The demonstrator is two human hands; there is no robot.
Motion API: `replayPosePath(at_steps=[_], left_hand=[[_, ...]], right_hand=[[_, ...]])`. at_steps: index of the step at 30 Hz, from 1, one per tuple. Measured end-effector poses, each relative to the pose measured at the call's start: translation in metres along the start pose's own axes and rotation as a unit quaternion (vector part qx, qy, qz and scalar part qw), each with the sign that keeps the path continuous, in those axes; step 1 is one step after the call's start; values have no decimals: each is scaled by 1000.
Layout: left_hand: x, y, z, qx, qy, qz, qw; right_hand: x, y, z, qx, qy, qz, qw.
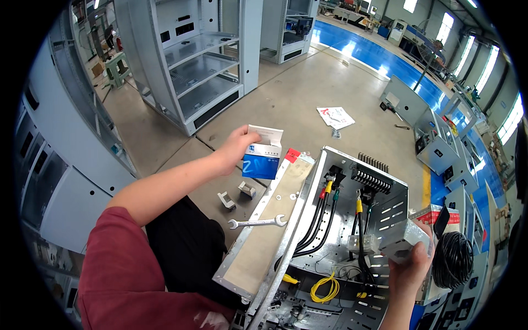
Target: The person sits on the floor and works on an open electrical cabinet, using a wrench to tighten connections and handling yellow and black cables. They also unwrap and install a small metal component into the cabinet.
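I see the metal enclosure (308,217) filling the lower centre of the frame, its near wall and black cables (316,223) standing between the 2 hands. Left of it, a tan panel (258,247) slants up to the right, with 2 washers (279,197) and a wrench (257,222) lying across it, the wrench overhanging its left edge. Just beyond that edge, 2 small metal brackets (226,201) sit on the floor. A yellow cable coil (325,287) rests at lower centre, a black coil (452,260) at lower right, near the right hand (412,265). Tall grey cabinets (203,58) crowd the upper left; white papers (336,117) lie above centre.

At mid-frame, my left hand (234,147) grips a blue-and-white carton (260,165) by its upper left side. Its flap is up, pointing to the top of the frame, and its long axis runs nearly upright. My right hand is closed around a shiny, translucent-looking block (401,240) at right; I cannot tell its long axis.
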State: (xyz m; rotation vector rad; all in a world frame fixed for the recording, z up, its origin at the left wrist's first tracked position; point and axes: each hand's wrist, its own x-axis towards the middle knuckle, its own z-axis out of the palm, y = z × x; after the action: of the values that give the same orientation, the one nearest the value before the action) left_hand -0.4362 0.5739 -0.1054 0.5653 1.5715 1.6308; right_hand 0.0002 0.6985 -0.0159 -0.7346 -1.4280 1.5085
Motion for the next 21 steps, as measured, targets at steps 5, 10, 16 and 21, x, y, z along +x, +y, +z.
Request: replayPosePath(at_steps=[5, 10, 16, 21], left_hand=[[20, -24, -26, 49, 29, -6, 998], [39, -22, -65, 173, 40, -6, 984], [48, -42, -93, 421, 146, -91, 890], [42, -28, -66, 353, 112, 5, 929]], right_hand=[[2, 1, -5, -4, -13, 5, 1000], [-1, -2, 1, -1, 8, 6, 1000], [0, 0, 4, 3, 16, 7, 1000], [-2, -3, 2, -12, 3, 13, 1000]])
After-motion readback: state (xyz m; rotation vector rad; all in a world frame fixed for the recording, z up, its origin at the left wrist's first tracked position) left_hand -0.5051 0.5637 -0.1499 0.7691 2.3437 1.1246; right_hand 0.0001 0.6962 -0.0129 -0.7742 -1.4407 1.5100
